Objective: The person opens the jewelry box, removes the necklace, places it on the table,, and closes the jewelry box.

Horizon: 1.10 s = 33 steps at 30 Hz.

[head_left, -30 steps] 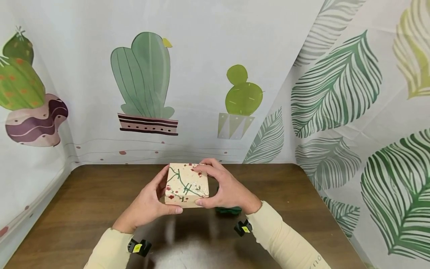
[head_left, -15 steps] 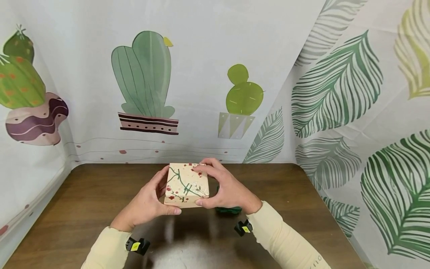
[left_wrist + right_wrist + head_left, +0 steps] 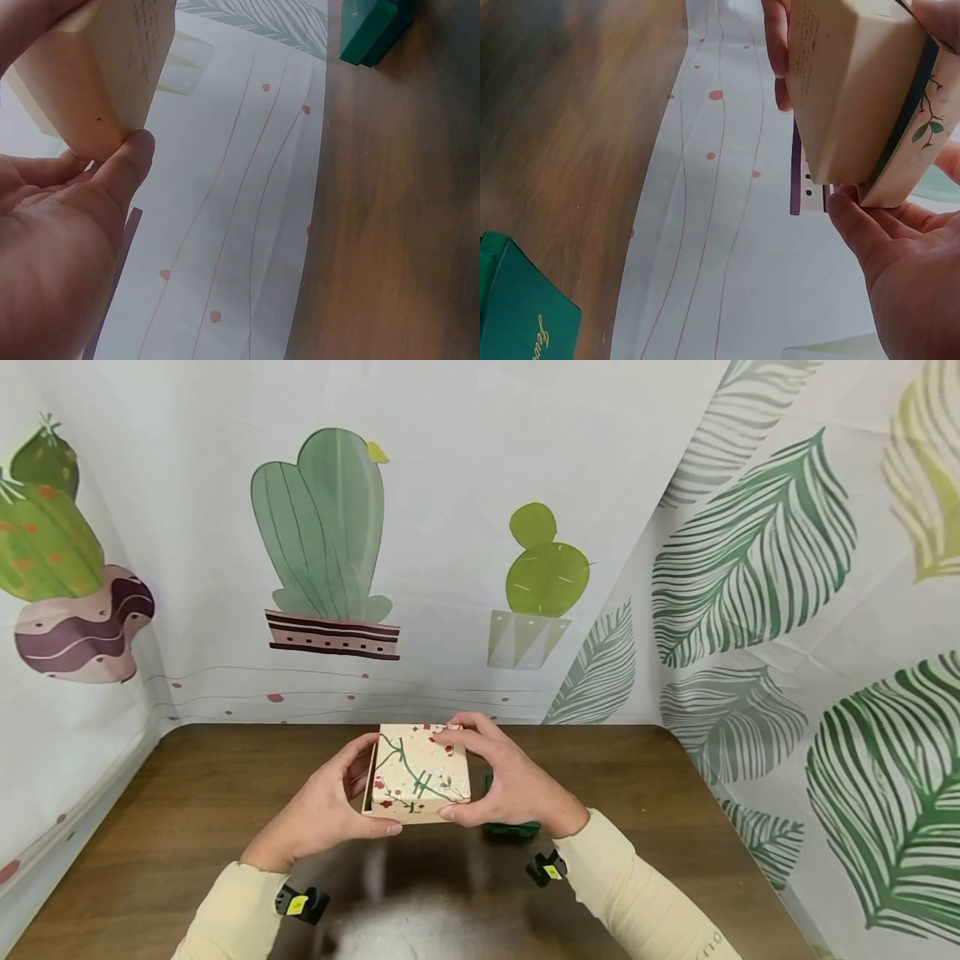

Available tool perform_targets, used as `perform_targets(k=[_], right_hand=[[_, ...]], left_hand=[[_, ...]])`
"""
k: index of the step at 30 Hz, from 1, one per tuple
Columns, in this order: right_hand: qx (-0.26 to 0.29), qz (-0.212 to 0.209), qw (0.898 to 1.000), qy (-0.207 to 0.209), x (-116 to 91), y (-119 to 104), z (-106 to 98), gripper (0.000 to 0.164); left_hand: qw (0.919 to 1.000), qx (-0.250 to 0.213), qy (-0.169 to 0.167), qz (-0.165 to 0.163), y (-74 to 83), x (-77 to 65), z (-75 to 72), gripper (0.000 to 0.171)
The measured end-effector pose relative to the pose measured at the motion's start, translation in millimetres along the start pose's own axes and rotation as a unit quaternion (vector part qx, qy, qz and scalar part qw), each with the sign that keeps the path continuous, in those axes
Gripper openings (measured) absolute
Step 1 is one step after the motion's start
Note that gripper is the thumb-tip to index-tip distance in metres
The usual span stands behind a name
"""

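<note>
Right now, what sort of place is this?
Likely a staged indoor tabletop setup, perhaps for recording: a brown table, a cactus-and-leaf printed backdrop behind it, and black devices on both wrists.

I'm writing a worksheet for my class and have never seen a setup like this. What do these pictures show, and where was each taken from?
There is no robot here, just a person's bare left hand and right hand. The wide picture comes from a camera on the head, looking forward and down; the two close-ups come from cameras on each wrist.

Both hands hold a square cream box printed with red flowers and green branches. Its printed top sits slightly out of line with its plain base, leaving a dark gap at one side.

On the brown wood-look table lies a dark green box with gold lettering.
</note>
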State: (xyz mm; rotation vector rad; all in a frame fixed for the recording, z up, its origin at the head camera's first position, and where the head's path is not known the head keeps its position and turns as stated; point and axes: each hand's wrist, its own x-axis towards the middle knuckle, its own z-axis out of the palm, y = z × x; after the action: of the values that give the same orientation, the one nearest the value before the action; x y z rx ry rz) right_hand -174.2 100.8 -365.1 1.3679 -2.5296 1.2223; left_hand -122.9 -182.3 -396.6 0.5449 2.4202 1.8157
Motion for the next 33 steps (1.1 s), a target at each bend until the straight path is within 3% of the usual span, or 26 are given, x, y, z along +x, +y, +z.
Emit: perform_targets(k=[7,17,27,33], right_hand=[[-0.003,0.014,1.0,-0.002,-1.1,-1.1,-3.2,0.077],[-0.02,-0.03,0.999,0.001,-4.1,1.8,-4.8,0.078],[-0.023,-0.03,0.999,0.0,-7.5,1.3,-4.2,0.078],[-0.026,-0.028,0.999,0.0,-9.1,0.4,-4.0,0.079]], left_hand=[[1.0,0.008,0.001,0.006,-0.4,0.9,-3.3,0.114],[0.9984,0.057,0.006,0.003,-2.6,-0.9,-7.3,0.109],[0.9936,0.11,0.023,0.012,-3.0,-6.2,-12.5,0.108],[0.9936,0.108,0.027,0.021,-5.9,-9.0,-15.1,0.108]])
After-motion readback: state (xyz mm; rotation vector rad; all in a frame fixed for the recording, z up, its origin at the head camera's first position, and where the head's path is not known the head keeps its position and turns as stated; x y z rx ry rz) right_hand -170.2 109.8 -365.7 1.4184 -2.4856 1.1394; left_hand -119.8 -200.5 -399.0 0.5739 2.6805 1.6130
